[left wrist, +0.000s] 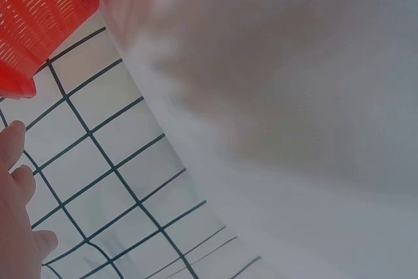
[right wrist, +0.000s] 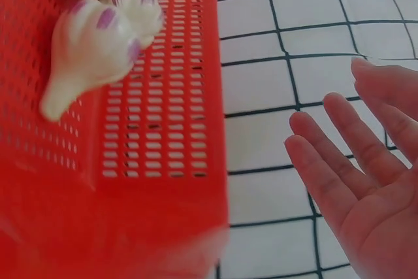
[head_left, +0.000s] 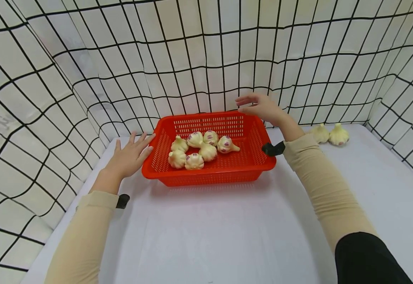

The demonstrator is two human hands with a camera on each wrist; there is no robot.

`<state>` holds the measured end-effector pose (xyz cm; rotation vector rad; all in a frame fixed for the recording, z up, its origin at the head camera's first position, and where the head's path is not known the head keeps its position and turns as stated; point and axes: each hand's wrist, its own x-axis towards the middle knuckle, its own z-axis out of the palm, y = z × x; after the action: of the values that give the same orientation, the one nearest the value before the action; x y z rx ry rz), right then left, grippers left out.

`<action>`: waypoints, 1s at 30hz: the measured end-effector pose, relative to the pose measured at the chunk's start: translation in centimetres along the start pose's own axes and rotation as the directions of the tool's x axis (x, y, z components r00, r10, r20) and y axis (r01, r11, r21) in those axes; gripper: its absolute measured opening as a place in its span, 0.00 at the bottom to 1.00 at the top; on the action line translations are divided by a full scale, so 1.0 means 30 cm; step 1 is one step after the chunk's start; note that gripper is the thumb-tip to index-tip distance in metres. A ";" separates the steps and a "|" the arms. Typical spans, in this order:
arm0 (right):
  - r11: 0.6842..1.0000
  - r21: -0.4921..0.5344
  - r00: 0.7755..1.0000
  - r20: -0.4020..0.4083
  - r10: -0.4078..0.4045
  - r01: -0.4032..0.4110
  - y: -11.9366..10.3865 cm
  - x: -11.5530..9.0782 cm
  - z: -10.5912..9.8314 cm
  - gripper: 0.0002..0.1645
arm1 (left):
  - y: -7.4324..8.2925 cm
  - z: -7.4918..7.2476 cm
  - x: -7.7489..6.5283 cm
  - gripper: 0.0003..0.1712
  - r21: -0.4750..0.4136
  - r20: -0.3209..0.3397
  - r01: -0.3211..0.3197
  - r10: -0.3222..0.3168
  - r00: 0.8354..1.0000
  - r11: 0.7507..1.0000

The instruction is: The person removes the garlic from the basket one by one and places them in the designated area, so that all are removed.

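A red plastic basket (head_left: 210, 173) with slotted walls stands on the white table. Several garlic bulbs (head_left: 208, 152), cream with purple marks, lie in its left and middle part. My left hand (head_left: 130, 156) is at the basket's left rim with straight, spread fingers; whether the fingertips touch the rim I cannot tell. Over the back right corner of the basket hovers my right hand (head_left: 261, 107), its fingers extended and nothing held. In the right wrist view, a garlic bulb (right wrist: 95, 44) shows inside the basket, and the palm of the right hand (right wrist: 372, 194) is apart from the rim.
Two more garlic bulbs, one of them whole in view (head_left: 338, 135), the other (head_left: 321, 134) partly behind the right sleeve, lie on the table at the back right. Black netting (head_left: 206, 73) over white walls encloses the back and both sides of the white table (head_left: 206, 232).
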<state>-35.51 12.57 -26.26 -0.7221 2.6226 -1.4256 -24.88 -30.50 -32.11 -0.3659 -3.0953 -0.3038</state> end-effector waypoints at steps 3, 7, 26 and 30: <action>0.999 0.031 1.000 0.025 0.018 -0.018 0.004 0.020 0.029 0.28 | 0.000 0.001 -0.001 0.39 0.000 0.001 0.001 -0.001 1.000 1.000; 0.995 0.100 0.999 0.045 0.023 -0.028 0.006 0.047 0.060 0.28 | 0.001 0.001 -0.001 0.39 -0.001 -0.002 0.000 0.000 1.000 1.000; 0.991 -0.070 0.942 0.309 0.134 -0.118 0.053 0.128 0.163 0.29 | 0.001 0.001 0.005 0.39 0.009 -0.003 -0.005 0.005 1.000 1.000; 0.983 -0.141 0.916 0.367 0.161 -0.117 0.053 0.132 0.174 0.30 | 0.000 0.000 0.005 0.39 0.009 -0.003 -0.007 0.007 1.000 1.000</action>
<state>-38.17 7.52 -29.89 -0.7198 2.4113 -0.9860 -25.01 -30.46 -32.11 -0.3760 -3.0904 -0.2901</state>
